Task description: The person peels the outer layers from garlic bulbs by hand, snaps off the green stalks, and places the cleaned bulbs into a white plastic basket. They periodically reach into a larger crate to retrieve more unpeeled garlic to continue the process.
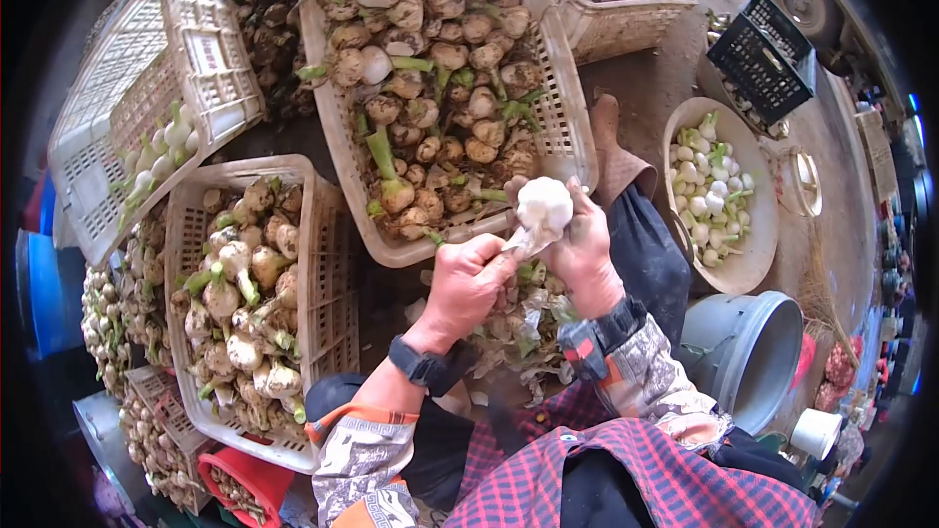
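Both hands meet at frame centre on one peeled garlic bulb. The right hand wraps it from the right. The left hand, lower left, pinches its stem end, which points down-left.

The held white bulb looks peeled, smooth and matt. At twelve o'clock, a cream plastic lattice crate holds rough, dirt-crusted bulbs. At four o'clock is a smooth grey plastic bucket, and at six, woven checked cloth.
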`<control>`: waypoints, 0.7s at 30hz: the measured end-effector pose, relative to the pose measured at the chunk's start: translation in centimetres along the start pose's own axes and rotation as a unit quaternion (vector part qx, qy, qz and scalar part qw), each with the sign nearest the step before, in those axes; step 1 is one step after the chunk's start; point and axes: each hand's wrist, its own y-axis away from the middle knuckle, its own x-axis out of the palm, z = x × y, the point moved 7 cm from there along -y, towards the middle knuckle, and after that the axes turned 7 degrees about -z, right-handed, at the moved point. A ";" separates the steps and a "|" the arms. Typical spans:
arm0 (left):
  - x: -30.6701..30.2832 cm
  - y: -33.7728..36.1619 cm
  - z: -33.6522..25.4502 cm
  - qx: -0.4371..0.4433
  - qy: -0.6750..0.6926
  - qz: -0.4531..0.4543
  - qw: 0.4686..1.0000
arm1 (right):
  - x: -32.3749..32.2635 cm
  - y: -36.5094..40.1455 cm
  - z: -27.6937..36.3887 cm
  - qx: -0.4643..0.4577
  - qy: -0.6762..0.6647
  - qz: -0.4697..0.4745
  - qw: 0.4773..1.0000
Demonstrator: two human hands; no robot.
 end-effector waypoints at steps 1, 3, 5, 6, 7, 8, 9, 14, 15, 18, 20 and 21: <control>-0.1 0.3 -0.7 -0.011 0.017 -0.027 0.999 | -0.5 -0.1 1.0 -0.040 -0.019 -0.075 0.996; -0.5 0.1 -0.4 -0.011 0.048 -0.017 0.999 | -0.5 0.3 2.4 -0.058 -0.013 -0.097 0.993; -0.4 0.1 -0.3 -0.025 0.039 -0.003 0.999 | -0.3 0.5 3.3 -0.078 0.010 -0.112 0.991; -0.1 0.2 -0.4 -0.028 0.029 0.006 0.999 | -0.7 0.6 4.3 -0.093 0.039 -0.105 0.989; 0.2 0.3 -0.4 -0.032 0.019 0.012 0.999 | -1.7 0.6 5.7 -0.106 0.069 -0.097 0.987; 0.4 0.2 0.4 -0.027 -0.021 0.022 0.999 | -1.3 0.8 6.6 -0.116 0.098 -0.087 0.985; 0.4 0.1 1.1 -0.031 -0.058 0.024 0.998 | -1.4 1.6 8.0 -0.151 0.103 -0.118 0.976; 2.4 0.8 1.5 0.099 -0.209 0.100 0.968 | -2.6 5.4 18.0 -0.352 0.241 -0.164 0.889; 2.9 1.3 1.2 0.145 -0.230 0.134 0.953 | -3.2 7.3 22.0 -0.467 0.276 -0.239 0.805; 3.6 2.8 2.1 0.098 -0.314 0.184 0.926 | -5.8 10.6 33.0 -0.558 0.506 -0.381 0.536; 3.7 2.9 2.2 0.062 -0.332 0.190 0.922 | -0.9 10.1 31.6 -0.603 0.587 -0.333 0.425; 3.6 2.5 2.0 0.070 -0.297 0.168 0.937 | 0.9 8.5 30.0 -0.613 0.625 -0.275 0.399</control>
